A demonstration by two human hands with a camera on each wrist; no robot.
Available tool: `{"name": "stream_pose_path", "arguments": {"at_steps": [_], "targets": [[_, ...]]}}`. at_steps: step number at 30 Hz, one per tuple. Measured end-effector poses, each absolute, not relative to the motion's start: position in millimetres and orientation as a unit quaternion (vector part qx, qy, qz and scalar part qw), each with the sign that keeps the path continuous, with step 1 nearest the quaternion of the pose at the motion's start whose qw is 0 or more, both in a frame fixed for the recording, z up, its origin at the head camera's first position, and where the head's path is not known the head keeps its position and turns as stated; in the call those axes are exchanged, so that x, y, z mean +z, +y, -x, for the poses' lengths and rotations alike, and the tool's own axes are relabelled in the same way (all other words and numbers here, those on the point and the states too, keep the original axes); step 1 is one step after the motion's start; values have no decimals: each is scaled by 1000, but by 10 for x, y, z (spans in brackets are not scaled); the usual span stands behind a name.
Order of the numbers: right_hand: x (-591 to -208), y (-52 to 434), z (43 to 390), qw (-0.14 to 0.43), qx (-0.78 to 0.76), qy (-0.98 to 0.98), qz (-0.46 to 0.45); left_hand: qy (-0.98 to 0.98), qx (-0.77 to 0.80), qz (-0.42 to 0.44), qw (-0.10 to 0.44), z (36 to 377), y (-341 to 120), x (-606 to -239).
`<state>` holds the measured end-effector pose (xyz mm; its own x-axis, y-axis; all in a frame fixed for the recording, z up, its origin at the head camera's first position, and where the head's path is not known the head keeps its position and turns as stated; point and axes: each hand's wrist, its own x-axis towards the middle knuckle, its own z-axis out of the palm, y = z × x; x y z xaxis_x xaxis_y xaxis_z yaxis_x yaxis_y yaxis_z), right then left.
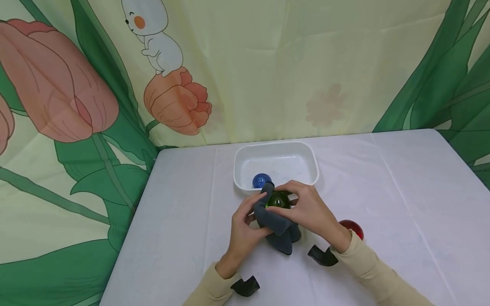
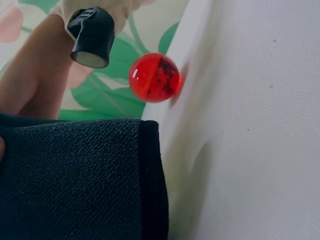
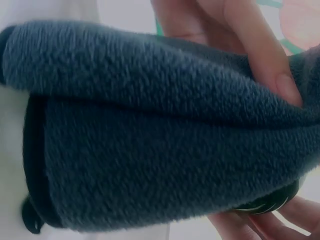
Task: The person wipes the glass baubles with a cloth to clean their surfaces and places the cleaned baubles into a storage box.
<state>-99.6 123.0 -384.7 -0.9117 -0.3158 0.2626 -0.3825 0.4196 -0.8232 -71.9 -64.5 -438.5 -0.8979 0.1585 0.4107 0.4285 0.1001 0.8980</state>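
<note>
A dark grey-blue cloth (image 1: 281, 225) with a black edge is bunched between my two hands, above the table. My left hand (image 1: 244, 229) grips its left side, thumb below and fingers above. With thumb and fingers, my right hand (image 1: 308, 206) pinches a green see-through ball (image 1: 279, 199) that is partly wrapped in the cloth. In the right wrist view the folded cloth (image 3: 150, 155) hides most of the green ball (image 3: 270, 200). A red see-through ball (image 2: 154, 78) lies on the table, partly behind the right wrist in the head view.
A white tray (image 1: 314, 170) stands at the back of the table, just beyond the hands. Inside it, near the front wall, sits a blue see-through ball (image 1: 262, 180). A white cloth (image 1: 183, 238) covers the table, and a printed curtain (image 1: 268, 76) hangs behind.
</note>
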Motion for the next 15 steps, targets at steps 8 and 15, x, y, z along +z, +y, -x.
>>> {"name": "stream_pose_path", "arguments": {"at_steps": [8, 15], "targets": [[-3771, 1270, 955, -31, 527, -820, -220, -728, -634, 209, 158, 640, -619, -4215], [-3746, 1485, 945, -77, 539, -781, -306, -714, -648, 219, 148, 690, -682, -4374]]}}
